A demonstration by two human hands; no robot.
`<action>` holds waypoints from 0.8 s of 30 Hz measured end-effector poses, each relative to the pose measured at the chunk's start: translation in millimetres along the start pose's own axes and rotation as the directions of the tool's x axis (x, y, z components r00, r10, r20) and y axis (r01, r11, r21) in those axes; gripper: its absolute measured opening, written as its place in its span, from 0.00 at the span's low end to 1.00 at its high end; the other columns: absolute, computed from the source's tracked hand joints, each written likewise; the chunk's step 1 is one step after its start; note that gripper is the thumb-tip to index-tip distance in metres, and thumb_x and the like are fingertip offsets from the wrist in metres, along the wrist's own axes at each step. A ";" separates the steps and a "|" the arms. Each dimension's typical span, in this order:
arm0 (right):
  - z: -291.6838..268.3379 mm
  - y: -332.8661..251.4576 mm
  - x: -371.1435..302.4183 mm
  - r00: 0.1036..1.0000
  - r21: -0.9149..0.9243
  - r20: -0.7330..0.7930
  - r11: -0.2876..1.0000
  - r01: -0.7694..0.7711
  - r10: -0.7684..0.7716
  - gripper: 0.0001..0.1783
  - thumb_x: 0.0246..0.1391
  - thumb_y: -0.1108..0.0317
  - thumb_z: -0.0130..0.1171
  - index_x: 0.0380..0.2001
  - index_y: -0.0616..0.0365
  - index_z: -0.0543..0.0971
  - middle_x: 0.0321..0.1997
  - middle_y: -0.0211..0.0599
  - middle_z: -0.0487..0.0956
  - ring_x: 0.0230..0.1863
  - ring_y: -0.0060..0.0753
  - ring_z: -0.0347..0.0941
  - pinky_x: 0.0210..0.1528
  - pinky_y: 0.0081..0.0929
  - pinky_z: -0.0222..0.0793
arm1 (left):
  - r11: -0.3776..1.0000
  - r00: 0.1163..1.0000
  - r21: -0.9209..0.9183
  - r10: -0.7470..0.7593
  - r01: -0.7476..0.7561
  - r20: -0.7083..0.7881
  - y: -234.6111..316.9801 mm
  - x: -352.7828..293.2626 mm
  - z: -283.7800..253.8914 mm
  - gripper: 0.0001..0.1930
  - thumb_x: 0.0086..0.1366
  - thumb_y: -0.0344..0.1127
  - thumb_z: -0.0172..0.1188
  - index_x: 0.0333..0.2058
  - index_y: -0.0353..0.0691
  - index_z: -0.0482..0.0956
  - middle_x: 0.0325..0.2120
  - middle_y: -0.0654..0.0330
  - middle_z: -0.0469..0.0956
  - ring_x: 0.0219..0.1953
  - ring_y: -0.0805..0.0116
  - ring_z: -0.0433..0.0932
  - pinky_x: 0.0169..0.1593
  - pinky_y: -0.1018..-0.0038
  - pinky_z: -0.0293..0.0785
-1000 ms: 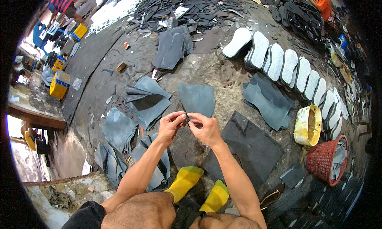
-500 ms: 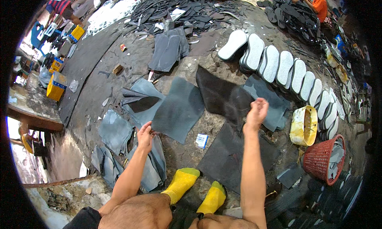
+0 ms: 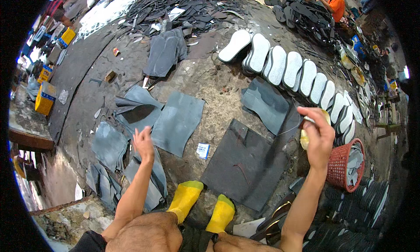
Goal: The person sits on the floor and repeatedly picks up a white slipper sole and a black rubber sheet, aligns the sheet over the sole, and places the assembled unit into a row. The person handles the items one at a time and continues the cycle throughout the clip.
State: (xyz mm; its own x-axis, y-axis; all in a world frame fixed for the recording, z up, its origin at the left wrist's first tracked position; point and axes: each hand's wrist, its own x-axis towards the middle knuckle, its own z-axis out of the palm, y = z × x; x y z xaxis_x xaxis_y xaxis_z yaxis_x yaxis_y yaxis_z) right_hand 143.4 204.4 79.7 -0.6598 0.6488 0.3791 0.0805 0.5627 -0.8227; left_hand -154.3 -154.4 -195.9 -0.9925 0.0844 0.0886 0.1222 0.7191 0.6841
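My right hand [image 3: 318,131] pinches the edge of a thin dark sheet [image 3: 289,128], smeared by motion, above the right side of the work area. My left hand [image 3: 143,143] holds nothing; its fingers are apart, over the gap between a grey-blue sheet [image 3: 178,123] and a lower stack of grey sheets [image 3: 109,146]. Another grey-blue stack [image 3: 265,103] lies left of my right hand. A large dark square sheet [image 3: 238,164] is flat on the ground before my yellow-socked feet. Folded grey pieces [image 3: 139,110] lie beyond my left hand.
White-topped sole shapes [image 3: 276,64] stand in a curved row at the right. A red basket [image 3: 345,166] of grey scraps sits near my right forearm. Dark offcuts [image 3: 192,15] are heaped at the back. A small blue-and-white box [image 3: 202,150] lies centrally. An orange-shirted person [image 3: 336,8] sits far right.
My right hand has swung rightward with the dark sheet, uncovering the ground in the middle and the grey-blue stack. My left hand has come off the sheet corner and opened.
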 end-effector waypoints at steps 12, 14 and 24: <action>-11.5 23.4 -128.5 0.741 0.219 -0.520 0.905 -0.364 0.424 0.05 0.57 0.74 0.65 0.33 0.58 0.77 0.31 0.23 0.73 0.29 0.16 0.68 0.29 0.18 0.69 | 0.069 -0.187 0.175 0.450 0.982 0.873 165.7 -109.3 52.4 0.47 0.70 0.75 0.38 0.70 0.39 0.63 0.68 0.49 0.66 0.67 0.51 0.67 0.71 0.55 0.60; 4.9 55.5 -187.9 0.620 0.295 -0.557 0.829 -0.475 0.553 0.04 0.60 0.72 0.64 0.36 0.57 0.77 0.30 0.22 0.74 0.29 0.14 0.69 0.27 0.19 0.72 | 0.039 -0.135 0.130 0.335 0.991 0.932 155.5 -111.7 48.1 0.50 0.67 0.79 0.37 0.69 0.38 0.63 0.65 0.49 0.69 0.66 0.51 0.68 0.70 0.52 0.61; 98.5 141.1 -360.8 0.142 0.474 -0.664 0.559 -0.680 0.734 0.12 0.62 0.68 0.65 0.46 0.57 0.78 0.27 0.23 0.73 0.27 0.17 0.68 0.27 0.20 0.66 | 0.866 0.083 -0.225 0.210 0.447 0.974 152.4 -118.6 84.8 0.38 0.62 0.42 0.68 0.69 0.45 0.65 0.60 0.57 0.73 0.59 0.63 0.73 0.64 0.61 0.69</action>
State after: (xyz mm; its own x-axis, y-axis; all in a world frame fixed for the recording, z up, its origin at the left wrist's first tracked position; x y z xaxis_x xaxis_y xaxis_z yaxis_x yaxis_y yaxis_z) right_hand 319.2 -0.7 -214.8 0.4615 0.8452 -0.2694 0.1397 -0.3692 -0.9188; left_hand -18.5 3.7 -163.5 -0.0628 0.8300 -0.5543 -0.3368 0.5052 0.7946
